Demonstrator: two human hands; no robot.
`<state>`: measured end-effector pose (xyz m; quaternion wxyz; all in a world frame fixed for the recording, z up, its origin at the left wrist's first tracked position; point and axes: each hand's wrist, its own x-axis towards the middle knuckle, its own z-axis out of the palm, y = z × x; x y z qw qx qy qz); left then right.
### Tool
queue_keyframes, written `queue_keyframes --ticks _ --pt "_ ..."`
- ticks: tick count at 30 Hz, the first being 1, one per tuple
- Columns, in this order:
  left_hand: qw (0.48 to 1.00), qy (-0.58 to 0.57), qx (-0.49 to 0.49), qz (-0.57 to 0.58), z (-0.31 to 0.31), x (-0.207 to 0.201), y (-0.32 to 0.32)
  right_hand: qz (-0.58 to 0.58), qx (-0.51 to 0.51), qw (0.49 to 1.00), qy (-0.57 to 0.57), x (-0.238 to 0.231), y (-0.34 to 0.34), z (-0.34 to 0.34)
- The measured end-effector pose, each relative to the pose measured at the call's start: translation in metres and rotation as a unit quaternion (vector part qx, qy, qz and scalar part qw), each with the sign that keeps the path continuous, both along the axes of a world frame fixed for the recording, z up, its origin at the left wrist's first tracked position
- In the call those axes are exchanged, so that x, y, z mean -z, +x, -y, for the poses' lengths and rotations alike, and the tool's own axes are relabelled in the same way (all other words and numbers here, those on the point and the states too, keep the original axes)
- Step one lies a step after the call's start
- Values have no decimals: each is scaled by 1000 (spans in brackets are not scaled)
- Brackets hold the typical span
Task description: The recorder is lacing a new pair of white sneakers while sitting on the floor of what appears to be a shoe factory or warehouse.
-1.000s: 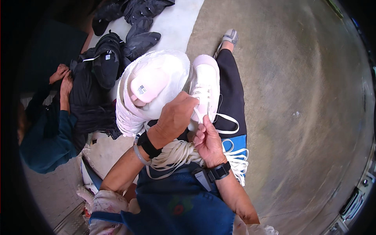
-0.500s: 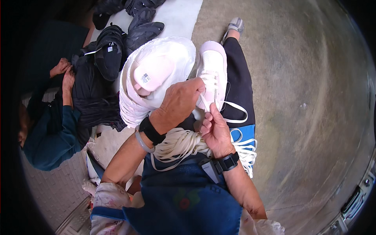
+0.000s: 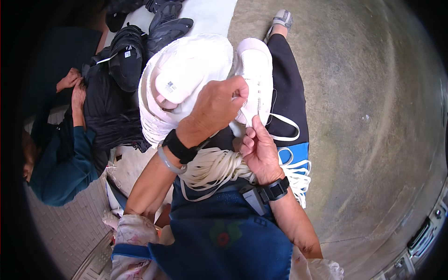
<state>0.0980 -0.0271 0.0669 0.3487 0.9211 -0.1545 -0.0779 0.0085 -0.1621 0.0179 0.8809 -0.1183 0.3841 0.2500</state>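
A white sneaker (image 3: pixel 256 60) with a pale pink toe edge lies along my right leg, toe pointing away. My left hand (image 3: pixel 212 107) is closed beside its eyelets, pinching a white shoelace that is hard to make out against the shoe. At the heel end, my right hand (image 3: pixel 261 154) grips the sneaker between thumb and fingers; its other fingers are curled. A loose loop of white shoelace (image 3: pixel 297 130) hangs off the shoe's right side. On my lap lies a thick bundle of cream shoelaces (image 3: pixel 212 168), partly behind my right hand.
Another pale shoe (image 3: pixel 175 86) rests inside a white round bag (image 3: pixel 217 44) on the left. Black shoes (image 3: pixel 126 70) are piled beyond it. A co-worker's hands (image 3: pixel 74 86) show at far left. Concrete floor (image 3: pixel 364 140) stretches to the right.
My left hand has shifted slightly up, its fingertips higher beside the eyelets. The sneaker and my right hand appear slightly higher in view.
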Motion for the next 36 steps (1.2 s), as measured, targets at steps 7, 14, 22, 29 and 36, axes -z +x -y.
queue_keyframes --ticks 7,14,22,29,36 --pt "993 -76 -81 -46 -1 4 -5 21 -58 994 -89 -18 -5 7" --pt "984 -91 -129 -77 -2 8 -7 260 -256 725 -584 -57 -1 31" --pt "987 -64 -148 0 5 15 -10 401 -205 478 -755 -31 51 21" --pt "990 -44 -132 36 6 19 -12 409 -199 451 -768 -27 52 18" --pt "989 -36 -143 7 10 16 -12 420 -183 475 -751 -22 57 19"
